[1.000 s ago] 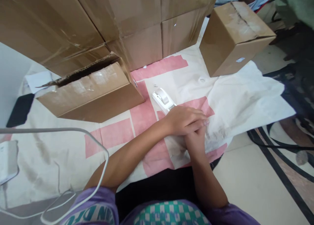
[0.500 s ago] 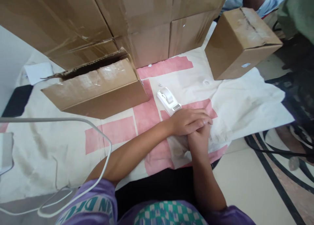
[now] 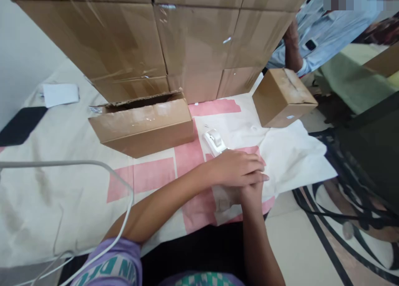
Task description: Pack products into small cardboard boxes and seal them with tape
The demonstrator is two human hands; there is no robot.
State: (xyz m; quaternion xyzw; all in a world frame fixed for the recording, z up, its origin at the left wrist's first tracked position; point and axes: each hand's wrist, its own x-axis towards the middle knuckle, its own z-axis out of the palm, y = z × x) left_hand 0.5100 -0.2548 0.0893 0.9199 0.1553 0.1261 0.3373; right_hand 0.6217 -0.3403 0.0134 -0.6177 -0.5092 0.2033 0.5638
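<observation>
My left hand point(image 3: 238, 167) rests across my right hand point(image 3: 251, 188), its fingers stretched out and lying over it. Most of my right hand is hidden beneath, so its fingers cannot be made out. Just beyond the left knuckles lies a white tape dispenser point(image 3: 214, 141) with a roll in it, its near end partly covered by my left hand. Both hands are over a white cloth with pink patches point(image 3: 199, 198).
Stacked taped cartons point(image 3: 196, 40) form a wall at the back. Before them lies an open-topped cardboard box point(image 3: 146, 128); a smaller closed box point(image 3: 280, 99) stands right. A white cable point(image 3: 102, 165) loops at left near a dark flat object point(image 3: 23, 124). A co-worker's blue sleeve point(image 3: 333, 36) shows at top right.
The view has tilted up, showing more of the carton stack and the co-worker. My hands stay together, left over right. The boxes and the tape dispenser have not moved on the cloth.
</observation>
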